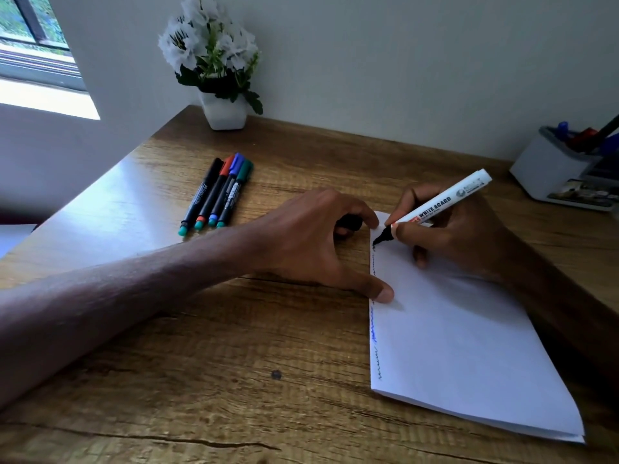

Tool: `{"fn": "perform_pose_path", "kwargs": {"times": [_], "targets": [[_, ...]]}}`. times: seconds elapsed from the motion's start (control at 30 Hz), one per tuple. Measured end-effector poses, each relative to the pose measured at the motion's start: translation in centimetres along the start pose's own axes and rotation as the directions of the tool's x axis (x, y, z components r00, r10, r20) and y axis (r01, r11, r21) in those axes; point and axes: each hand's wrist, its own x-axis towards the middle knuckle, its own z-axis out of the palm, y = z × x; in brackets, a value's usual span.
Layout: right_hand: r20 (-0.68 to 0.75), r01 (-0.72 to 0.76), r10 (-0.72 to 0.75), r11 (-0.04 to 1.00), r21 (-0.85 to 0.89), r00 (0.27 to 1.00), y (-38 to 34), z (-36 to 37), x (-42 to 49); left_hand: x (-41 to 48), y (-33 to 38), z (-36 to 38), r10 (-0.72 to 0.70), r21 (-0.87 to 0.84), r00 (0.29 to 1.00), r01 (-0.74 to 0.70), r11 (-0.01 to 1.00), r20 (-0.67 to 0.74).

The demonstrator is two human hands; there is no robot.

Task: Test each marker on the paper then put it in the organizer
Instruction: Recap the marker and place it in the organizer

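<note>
Head view.

- Table [234, 363]: brown wood-grain top, matt, with a dark crack line along the near edge and a small dark knot.
- Paper [452, 346]: white folded sheet, lying flat on the table's right half with its fold toward the viewer. Wavy test scribbles [374, 349], blue and dark, run down its left edge.
- Right hand [465, 239]: rests on the paper's far end. Its fingers [407, 231] pinch the whiteboard marker [442, 202] near the nib.
- Marker: round white plastic barrel, printed label, black nib section. Long axis is slanted, with the nib down-left touching the paper's upper left edge and the blunt tail up-right toward the organizer.
- Left hand [311, 242]: thumb tip pressed flat on the paper's left edge and index tip at its far corner. The other fingers curl over a glossy black cap [350, 222].
- Four slim markers [217, 195]: side by side and touching, on the table left of the hands. Black barrels, with black, red, blue and green caps pointing away and teal plugs nearer.
- Organizer [549, 169]: boxy, white and grey, at the far right edge with pens standing in it.
- White square pot [226, 110] of white flowers against the wall; window [33, 45] at upper left.
</note>
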Motion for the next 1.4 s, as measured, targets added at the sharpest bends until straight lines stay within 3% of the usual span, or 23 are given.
{"fn": "perform_pose_path", "kwargs": {"times": [1.07,1.3,1.4], "targets": [[-0.096,-0.108,0.110,0.994,0.023,0.989,0.52,0.16,0.39,-0.07,0.30,-0.10,-0.058,-0.008,0.998,0.058,0.998,0.039],[-0.161,-0.101,0.140,0.968,0.228,0.977,0.55,-0.19,0.46,0.09,-0.15,-0.04,-0.047,-0.007,0.998,0.047,0.999,0.051],[-0.184,-0.059,0.113,0.959,0.276,0.976,0.46,-0.78,0.49,0.03,-0.28,0.00,-0.044,-0.121,0.999,0.043,0.992,-0.010]]}}
